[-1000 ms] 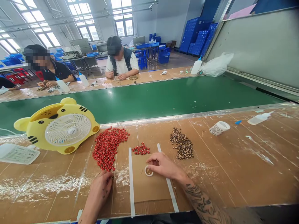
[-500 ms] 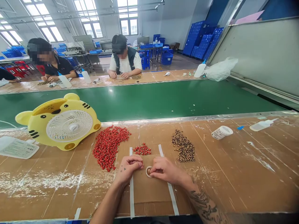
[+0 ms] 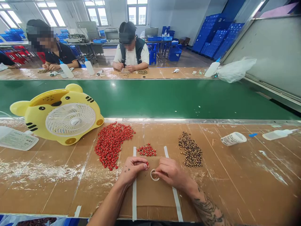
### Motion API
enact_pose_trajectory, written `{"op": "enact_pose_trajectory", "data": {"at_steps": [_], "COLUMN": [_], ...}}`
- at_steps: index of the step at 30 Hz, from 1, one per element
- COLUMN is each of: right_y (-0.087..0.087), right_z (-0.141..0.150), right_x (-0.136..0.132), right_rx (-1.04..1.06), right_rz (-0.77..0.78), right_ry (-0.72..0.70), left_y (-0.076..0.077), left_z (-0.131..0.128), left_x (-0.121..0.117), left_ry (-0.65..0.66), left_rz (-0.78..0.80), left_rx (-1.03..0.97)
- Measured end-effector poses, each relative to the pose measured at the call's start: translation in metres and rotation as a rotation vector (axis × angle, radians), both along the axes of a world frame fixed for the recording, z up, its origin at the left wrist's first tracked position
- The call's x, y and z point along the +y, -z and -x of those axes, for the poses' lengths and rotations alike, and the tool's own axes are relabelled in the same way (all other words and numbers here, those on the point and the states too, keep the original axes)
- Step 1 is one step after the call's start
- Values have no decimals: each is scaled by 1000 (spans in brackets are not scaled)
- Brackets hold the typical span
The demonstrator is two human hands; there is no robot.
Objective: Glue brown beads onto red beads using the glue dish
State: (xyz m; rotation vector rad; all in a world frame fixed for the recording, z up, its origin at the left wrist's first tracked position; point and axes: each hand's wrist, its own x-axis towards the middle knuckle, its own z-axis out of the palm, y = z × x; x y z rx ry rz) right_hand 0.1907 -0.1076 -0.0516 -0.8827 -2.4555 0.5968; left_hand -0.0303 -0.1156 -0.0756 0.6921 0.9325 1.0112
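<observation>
Red piece is very small, and it is near the middle of the frame, slightly below centre, at the fingertips of the left hand. I judge that it is light and rather stiff; its surface seems smooth, so it could slip easily. I would take hold of it by its sides, with a gentle pinch, because such a small thing gives little place for fingers. I cannot tell if it is fragile.

The left thumb and index finger are brought close together and pinch this piece. The right hand has thumb and index finger nearly together, at the right side of a white ring, which lies on a cardboard sheet. If these fingers hold something, or only touch the ring, I cannot tell.

Just above the hands is a small red cluster; a larger red pile lies left of it.
</observation>
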Motion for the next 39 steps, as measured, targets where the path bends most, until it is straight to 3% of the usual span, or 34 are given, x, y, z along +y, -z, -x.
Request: {"op": "enact_pose_trajectory", "data": {"at_steps": [4, 9, 13, 21, 26, 32, 36, 39], "right_y": [-10, -26, -26, -17, -16, -17, -20, -23], "right_z": [-7, -10, 0, 8, 10, -4, -12, -16], "right_x": [1, 6, 11, 12, 10, 9, 1, 0], "right_rx": [42, 330, 394, 352, 306, 298, 82, -28], "right_rz": [92, 169, 170, 154, 181, 179, 263, 285], "right_ry": [-26, 157, 214, 223, 312, 310, 168, 187], "left_y": [3, -1, -3, -1, -1, -4, -3, 0], "left_z": [0, -1, -1, -1, -3, -3, -2, -1], "left_x": [0, -1, 0, 0, 0, 1, 0, -1], "left_ry": [16, 52, 57, 49, 28, 19, 20, 19], "left_rz": [2, -20, -36, -19, -7, -11, -19, -15], "left_rx": [15, 64, 66, 56, 27, 51, 61, 73]}}
